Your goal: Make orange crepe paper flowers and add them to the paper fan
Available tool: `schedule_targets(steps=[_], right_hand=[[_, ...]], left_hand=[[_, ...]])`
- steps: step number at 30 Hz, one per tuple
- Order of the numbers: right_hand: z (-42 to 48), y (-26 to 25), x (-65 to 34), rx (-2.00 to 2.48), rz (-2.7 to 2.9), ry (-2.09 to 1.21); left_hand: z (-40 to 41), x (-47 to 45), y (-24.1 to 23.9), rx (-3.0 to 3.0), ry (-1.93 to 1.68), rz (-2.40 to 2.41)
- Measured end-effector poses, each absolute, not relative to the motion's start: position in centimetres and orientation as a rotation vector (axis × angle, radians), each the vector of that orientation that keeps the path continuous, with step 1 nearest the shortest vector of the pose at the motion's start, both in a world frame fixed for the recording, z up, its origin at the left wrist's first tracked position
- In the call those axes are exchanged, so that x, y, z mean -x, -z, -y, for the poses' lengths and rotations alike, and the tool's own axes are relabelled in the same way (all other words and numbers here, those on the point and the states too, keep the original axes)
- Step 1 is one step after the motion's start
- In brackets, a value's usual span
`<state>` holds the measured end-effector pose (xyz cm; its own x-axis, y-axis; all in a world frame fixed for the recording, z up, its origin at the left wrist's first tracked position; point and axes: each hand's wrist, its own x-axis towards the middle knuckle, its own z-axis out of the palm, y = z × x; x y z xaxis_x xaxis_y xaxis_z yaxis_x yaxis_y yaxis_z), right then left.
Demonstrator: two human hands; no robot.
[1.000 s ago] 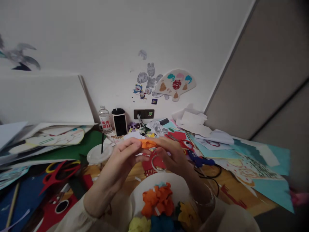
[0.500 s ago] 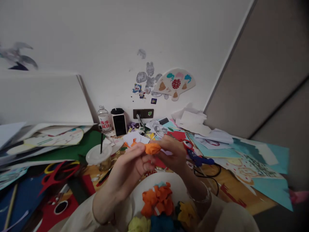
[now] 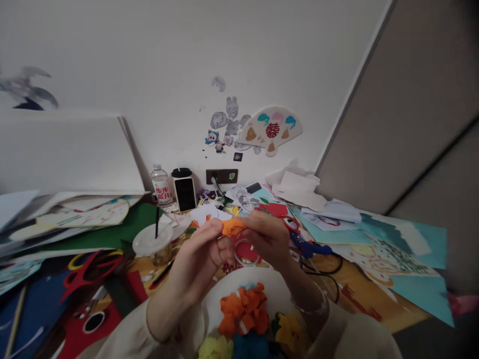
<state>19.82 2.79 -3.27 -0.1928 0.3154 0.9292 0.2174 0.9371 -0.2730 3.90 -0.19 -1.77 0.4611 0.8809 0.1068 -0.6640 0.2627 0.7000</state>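
Between my two hands is a small piece of crumpled orange crepe paper. My left hand pinches its left end between thumb and fingers. On the other side, my right hand grips the right end, its fingertips partly hidden. Below them, a white rounded base carries ruffled orange paper flowers. Yellow-green, blue and golden-yellow paper flowers sit along the near side, cut off by the frame's bottom edge.
Red-handled scissors and a lidded cup with a black straw stand left. A bottle and a tumbler are near the wall. A blue glue gun with its cord lies right, beside painted light-blue sheets.
The orange paper between my hands looks flatter and more stretched sideways. My right hand has turned slightly, and a clear ring behind the hands shows more fully.
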Motion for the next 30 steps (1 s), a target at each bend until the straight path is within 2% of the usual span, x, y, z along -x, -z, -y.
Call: schedule_targets(steps=[10,15,20,25,30], right_hand=[[-3.3,3.6,-20.8,0.328,1.842,-0.373],[-3.4,3.1,-21.5,0.333,1.996,-0.294],[-3.6,3.3,-21.8,0.314,1.989,-0.222],[-3.8,3.1,-21.6,0.329,2.073,-0.358],[-3.8,2.6,-21.5,0.305,2.095,-0.420]], left_hand=[[0.1,-3.3,1.3,-1.072,-0.950,-0.479],[0.5,-2.6,1.0,-1.252,-0.871,-0.543],[0.9,-3.1,1.0,-1.334,-0.940,-0.614],[0.8,-3.4,1.4,-1.326,-1.151,-0.639],[0.8,-2.9,1.3,-1.353,-1.134,-0.634]])
